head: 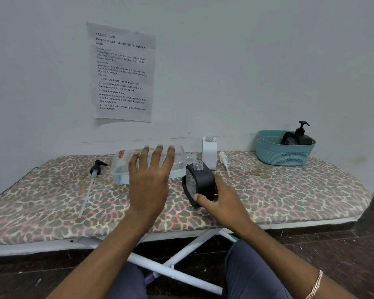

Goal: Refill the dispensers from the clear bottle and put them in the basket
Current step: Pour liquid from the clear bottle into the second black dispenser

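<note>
The clear bottle point(121, 169) lies on its side mid-board under the spread, straight-fingered left hand point(149, 178). The right hand point(222, 201) grips the tilted black dispenser point(201, 182) at its mouth. A teal basket point(274, 156) sits at the far right corner of the leopard-print ironing board point(289, 190), against the pale wall point(246, 61).

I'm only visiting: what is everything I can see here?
clear bottle: one, see-through, on its side, neck at the open black dispenser's mouth
open black dispenser: one, black, tilted, mid-board
white dispenser: one, white, uncapped, upright behind it
black pump: one, black with long tube, lying at left
white pump: one, white, lying beside white dispenser
basket: one, teal, far right
capped black dispenser: at least one, black, in basket
paper sheet: one, white, on wall
ironing board: one, leopard-print cover, against the wall
bracelet: one, pale, right wrist
left hand: rests on clear bottle, fingers spread
right hand: grips open black dispenser
</note>
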{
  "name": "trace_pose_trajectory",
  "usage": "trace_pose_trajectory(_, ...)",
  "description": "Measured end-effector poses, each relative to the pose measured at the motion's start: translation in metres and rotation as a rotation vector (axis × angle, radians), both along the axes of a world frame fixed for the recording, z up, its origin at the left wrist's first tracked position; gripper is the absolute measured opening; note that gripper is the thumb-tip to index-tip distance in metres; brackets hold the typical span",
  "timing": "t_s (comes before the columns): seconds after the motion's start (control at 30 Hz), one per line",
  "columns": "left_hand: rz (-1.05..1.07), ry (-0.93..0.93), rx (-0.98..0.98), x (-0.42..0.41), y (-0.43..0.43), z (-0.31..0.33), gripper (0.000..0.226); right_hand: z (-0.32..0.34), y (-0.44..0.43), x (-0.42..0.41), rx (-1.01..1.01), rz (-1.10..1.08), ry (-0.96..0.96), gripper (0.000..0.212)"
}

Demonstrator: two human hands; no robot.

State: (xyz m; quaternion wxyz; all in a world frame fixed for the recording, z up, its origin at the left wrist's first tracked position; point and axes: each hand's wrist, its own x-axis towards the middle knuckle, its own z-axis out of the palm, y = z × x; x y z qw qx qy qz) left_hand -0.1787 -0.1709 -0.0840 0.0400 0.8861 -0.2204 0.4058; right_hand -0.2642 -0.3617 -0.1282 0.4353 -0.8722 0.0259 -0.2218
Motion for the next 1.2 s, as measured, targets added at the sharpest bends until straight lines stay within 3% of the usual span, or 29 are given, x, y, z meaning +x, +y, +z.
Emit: trace_pose_trajectory(1.2,-0.001,-0.003,0.009,-0.002,0.0009,0.0013,0.083,0.0019,0.0014,-0.0024,0.003,0.001,0.004,0.041)
